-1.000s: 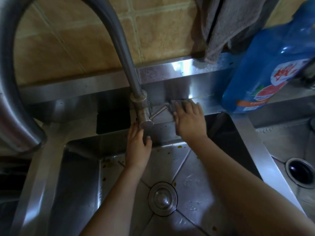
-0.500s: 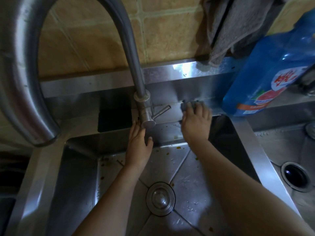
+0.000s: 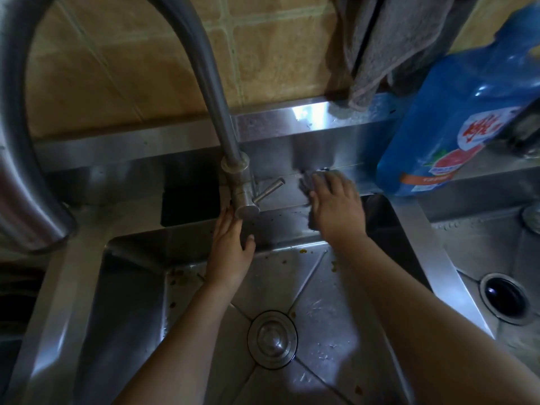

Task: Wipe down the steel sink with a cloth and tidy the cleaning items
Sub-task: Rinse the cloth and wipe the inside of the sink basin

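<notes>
The steel sink [image 3: 344, 323] fills the lower view, with brown crumbs along its back wall and a round drain plug [image 3: 272, 339] in the middle. My right hand [image 3: 336, 204] presses a dark grey cloth [image 3: 305, 185] flat on the ledge behind the basin, right of the tap lever. Most of the cloth is hidden under the palm. My left hand [image 3: 230, 249] rests open against the sink's back wall just below the tap base [image 3: 241, 188], holding nothing.
A tall curved faucet [image 3: 201, 74] arches overhead from the ledge. A blue detergent bottle [image 3: 455, 127] stands at the right on the ledge. A grey towel [image 3: 388, 45] hangs on the tiled wall. A second basin with an open drain [image 3: 507, 298] lies right.
My right hand has slid the cloth along the ledge to the right, away from the tap lever. My left hand has stayed under the tap base.
</notes>
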`<state>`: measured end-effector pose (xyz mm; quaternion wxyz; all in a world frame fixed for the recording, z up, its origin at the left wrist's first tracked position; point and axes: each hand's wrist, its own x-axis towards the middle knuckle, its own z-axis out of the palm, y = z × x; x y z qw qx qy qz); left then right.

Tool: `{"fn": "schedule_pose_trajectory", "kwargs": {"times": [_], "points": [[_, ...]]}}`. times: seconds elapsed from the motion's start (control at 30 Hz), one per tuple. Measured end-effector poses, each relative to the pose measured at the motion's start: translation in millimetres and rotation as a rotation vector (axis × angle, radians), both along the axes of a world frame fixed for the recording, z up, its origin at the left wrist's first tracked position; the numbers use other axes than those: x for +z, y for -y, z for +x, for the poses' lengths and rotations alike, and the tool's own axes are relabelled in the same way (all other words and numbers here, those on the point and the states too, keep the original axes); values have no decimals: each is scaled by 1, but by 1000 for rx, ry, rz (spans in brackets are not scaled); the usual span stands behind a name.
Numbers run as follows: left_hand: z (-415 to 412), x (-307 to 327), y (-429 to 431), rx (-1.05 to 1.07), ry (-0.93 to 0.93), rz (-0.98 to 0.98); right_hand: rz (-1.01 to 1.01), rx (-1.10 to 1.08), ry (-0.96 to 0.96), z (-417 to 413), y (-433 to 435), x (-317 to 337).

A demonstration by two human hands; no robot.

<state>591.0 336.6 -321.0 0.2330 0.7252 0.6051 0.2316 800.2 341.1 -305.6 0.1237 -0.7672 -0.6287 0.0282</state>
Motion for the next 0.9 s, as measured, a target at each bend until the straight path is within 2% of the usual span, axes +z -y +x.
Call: {"fn": "schedule_pose_trajectory", "kwargs": {"times": [0.13,0.33,0.63,0.8,0.9], "points": [[-1,1,-1,-15,-8,-22,-9,-163,-30,30,2,0],[2,0,2,-4,9,-10,25,-304,-95,6,1,-1],[3,-4,2,10,-47,-10,-45,8,-53,-59,-4,-3],[14,0,16,73,50,-32,-60,170,2,-31,1,-2],[19,2,37,115,64,51,-52,143,17,-5,7,-1]]}}
